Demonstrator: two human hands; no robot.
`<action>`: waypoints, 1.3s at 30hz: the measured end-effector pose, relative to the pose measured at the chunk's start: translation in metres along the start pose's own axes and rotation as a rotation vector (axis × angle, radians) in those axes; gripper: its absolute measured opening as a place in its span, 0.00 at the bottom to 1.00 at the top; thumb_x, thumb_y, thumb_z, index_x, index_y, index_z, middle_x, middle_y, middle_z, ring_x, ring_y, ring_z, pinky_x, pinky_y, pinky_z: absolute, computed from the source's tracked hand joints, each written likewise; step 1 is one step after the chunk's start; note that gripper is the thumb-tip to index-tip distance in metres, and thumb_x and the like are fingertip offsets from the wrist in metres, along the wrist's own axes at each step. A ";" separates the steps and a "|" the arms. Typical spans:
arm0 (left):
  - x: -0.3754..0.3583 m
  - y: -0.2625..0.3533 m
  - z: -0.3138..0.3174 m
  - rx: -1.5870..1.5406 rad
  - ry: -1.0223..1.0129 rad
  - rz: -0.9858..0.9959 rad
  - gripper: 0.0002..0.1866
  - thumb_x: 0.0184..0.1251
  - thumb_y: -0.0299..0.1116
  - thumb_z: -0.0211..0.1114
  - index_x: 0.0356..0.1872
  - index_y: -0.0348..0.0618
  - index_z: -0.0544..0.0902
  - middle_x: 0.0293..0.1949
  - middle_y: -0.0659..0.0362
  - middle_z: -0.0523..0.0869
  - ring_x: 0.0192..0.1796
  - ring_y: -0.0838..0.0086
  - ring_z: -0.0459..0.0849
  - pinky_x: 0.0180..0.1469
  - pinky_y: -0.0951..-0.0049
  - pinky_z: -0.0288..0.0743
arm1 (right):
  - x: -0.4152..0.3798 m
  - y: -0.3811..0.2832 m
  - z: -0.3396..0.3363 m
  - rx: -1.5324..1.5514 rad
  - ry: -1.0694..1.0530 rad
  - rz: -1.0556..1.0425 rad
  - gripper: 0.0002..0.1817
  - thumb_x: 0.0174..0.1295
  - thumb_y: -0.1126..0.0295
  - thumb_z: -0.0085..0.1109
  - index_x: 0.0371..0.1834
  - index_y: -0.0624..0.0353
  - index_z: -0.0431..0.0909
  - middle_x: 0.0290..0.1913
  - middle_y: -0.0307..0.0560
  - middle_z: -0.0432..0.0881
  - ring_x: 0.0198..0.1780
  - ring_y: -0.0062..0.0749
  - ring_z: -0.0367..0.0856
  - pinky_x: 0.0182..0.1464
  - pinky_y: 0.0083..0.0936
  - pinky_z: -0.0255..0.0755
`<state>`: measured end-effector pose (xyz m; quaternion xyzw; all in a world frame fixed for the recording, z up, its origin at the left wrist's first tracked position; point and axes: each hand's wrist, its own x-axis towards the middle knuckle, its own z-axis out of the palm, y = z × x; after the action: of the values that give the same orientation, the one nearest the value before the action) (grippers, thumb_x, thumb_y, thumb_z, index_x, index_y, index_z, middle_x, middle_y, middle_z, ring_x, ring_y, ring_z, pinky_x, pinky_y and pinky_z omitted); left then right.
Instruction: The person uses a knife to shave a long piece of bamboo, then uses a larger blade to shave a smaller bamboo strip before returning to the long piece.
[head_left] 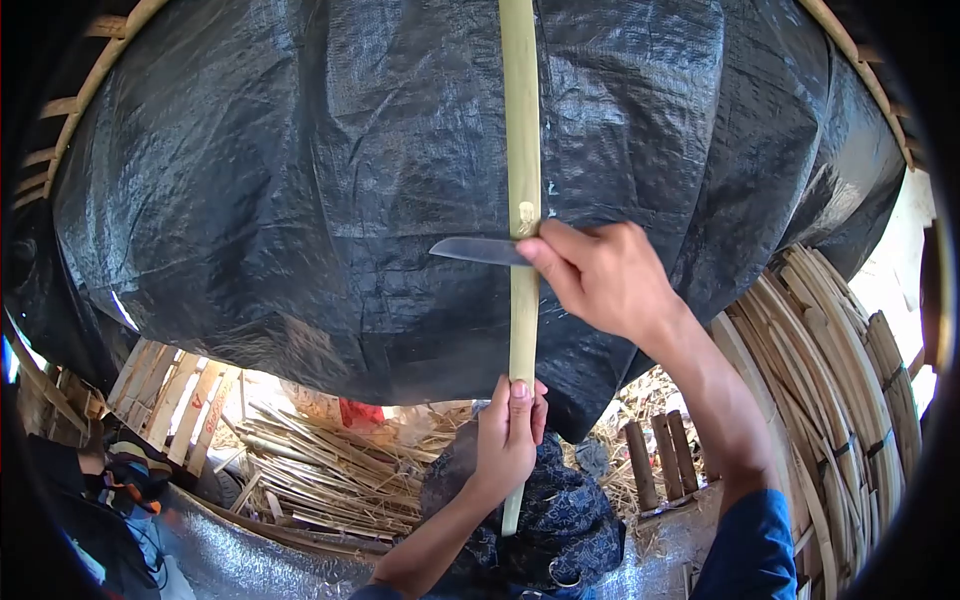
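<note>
A long, pale green bamboo strip point(523, 120) runs upright through the middle of the head view, from the top edge down to my lap. Near its lower end my left hand point(510, 430) is closed round it, thumb on the front face. Higher up, my right hand point(605, 275) grips a knife whose handle is hidden in the fingers. The knife's blade point(475, 249) points left and lies across the strip, just below a pale node mark. My right thumb rests close to the blade and the strip.
A black plastic sheet point(420, 180) hangs behind the strip. Bundled bamboo slats point(830, 370) lean at the right. Split bamboo pieces point(310, 470) lie on the ground to the left, near a slatted wooden panel point(175, 395). Part of another person point(110, 510) shows at lower left.
</note>
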<state>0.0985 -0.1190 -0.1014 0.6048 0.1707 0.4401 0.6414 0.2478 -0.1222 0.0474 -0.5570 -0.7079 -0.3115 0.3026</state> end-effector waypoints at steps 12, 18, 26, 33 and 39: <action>-0.001 -0.015 -0.004 0.101 -0.001 0.065 0.19 0.78 0.42 0.39 0.35 0.38 0.72 0.14 0.64 0.70 0.14 0.85 0.69 0.18 0.82 0.61 | -0.002 0.004 -0.001 0.031 0.077 0.072 0.19 0.66 0.59 0.56 0.20 0.58 0.72 0.09 0.47 0.70 0.11 0.44 0.73 0.14 0.35 0.65; -0.003 -0.015 -0.005 0.116 -0.012 0.086 0.19 0.78 0.43 0.39 0.35 0.38 0.71 0.15 0.64 0.71 0.15 0.84 0.70 0.18 0.82 0.63 | -0.001 -0.001 -0.007 0.060 0.029 0.090 0.18 0.67 0.60 0.54 0.20 0.58 0.72 0.10 0.49 0.71 0.13 0.45 0.74 0.16 0.37 0.66; -0.005 -0.016 -0.006 0.110 -0.008 0.101 0.19 0.78 0.42 0.40 0.34 0.38 0.71 0.15 0.63 0.71 0.16 0.83 0.71 0.20 0.81 0.65 | -0.014 -0.007 -0.002 0.186 0.055 0.215 0.18 0.68 0.61 0.53 0.22 0.59 0.76 0.11 0.50 0.71 0.12 0.47 0.72 0.17 0.35 0.66; -0.006 -0.013 -0.003 0.095 -0.021 0.080 0.18 0.78 0.42 0.40 0.35 0.39 0.69 0.17 0.65 0.69 0.17 0.85 0.68 0.20 0.82 0.61 | -0.008 -0.003 -0.029 0.037 0.070 0.240 0.18 0.69 0.62 0.51 0.22 0.58 0.75 0.09 0.46 0.68 0.10 0.34 0.71 0.14 0.32 0.64; -0.004 -0.010 -0.007 0.055 -0.085 0.015 0.17 0.78 0.42 0.38 0.36 0.41 0.69 0.19 0.66 0.69 0.18 0.87 0.66 0.22 0.85 0.60 | -0.011 -0.009 -0.032 -0.012 0.180 0.146 0.17 0.66 0.60 0.56 0.21 0.56 0.72 0.10 0.44 0.69 0.11 0.43 0.72 0.14 0.33 0.64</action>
<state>0.0943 -0.1164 -0.1135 0.6417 0.1509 0.4140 0.6278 0.2441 -0.1552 0.0576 -0.5787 -0.6336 -0.3413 0.3835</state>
